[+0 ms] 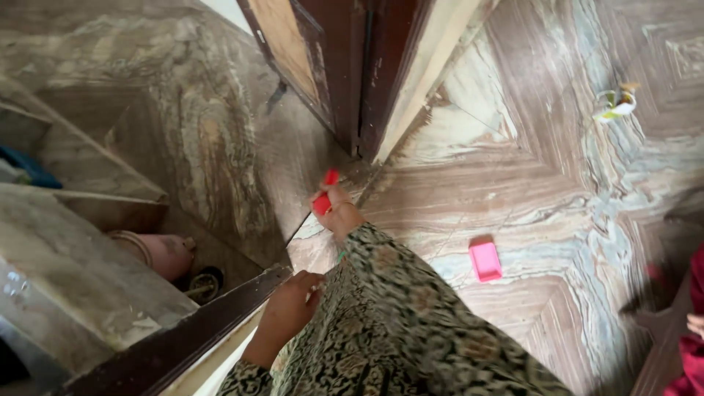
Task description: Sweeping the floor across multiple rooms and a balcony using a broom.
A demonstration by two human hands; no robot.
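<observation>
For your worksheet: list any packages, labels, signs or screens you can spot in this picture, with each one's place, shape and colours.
No labels, signs or screens show.
Pink box: perhaps a small package, flat and rectangular, lying on the marble floor to the right of the patterned sleeve.
Red object: small, held in the right hand near the wooden door frame; its kind is unclear.

The floor (557, 191) looks like polished stone, smooth and faintly glossy, veined in brown, grey and cream, and the steps (81, 242) at the left seem to be the same stone with a duller, scuffed face. The door frame (345, 66) is dark painted wood, chipped and worn to pale bare timber along its edges. The red thing (325, 192) in the right hand (339, 213) and the pink block (485, 261) on the floor both look like smooth plastic, while the sleeve (411, 308) is soft patterned cloth, matt.
</observation>
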